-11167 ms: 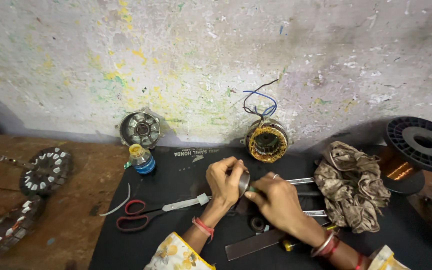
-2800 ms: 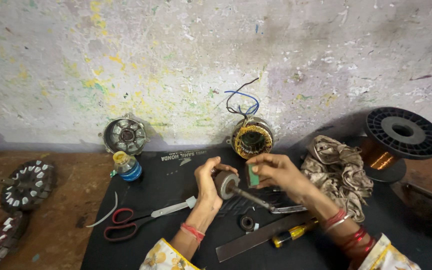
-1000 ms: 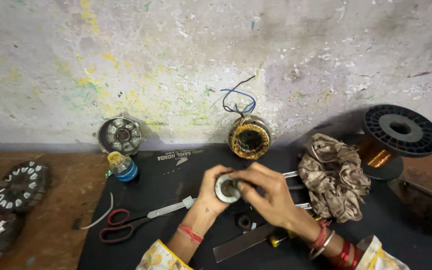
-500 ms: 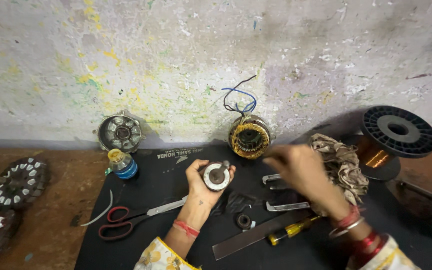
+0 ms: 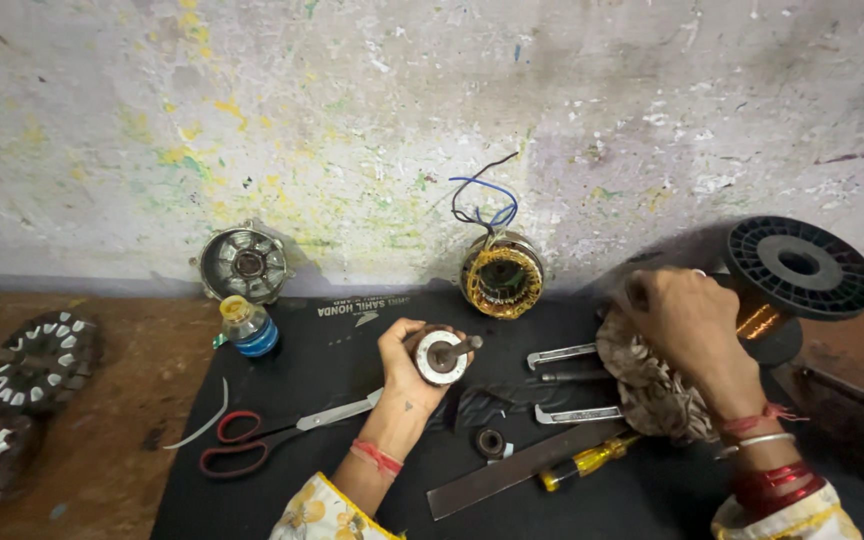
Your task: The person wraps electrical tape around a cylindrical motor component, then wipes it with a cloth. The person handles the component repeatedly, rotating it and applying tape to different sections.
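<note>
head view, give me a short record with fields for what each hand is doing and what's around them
left hand: holds a small round grey metal rotor with a shaft above the black mat
right hand: rests on a crumpled brown patterned cloth
near right hand: black plastic spool of copper wire
at wall: yellow-wound stator with blue and black wires
on mat: red-handled scissors, yellow-handled screwdriver, flat metal bar

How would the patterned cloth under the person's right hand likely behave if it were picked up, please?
The patterned cloth lies crumpled in folds, so it would probably hang floppy and sag. It looks light for its bulk and unlikely to roll. The right hand already rests on it, so gripping seems easy.
</note>
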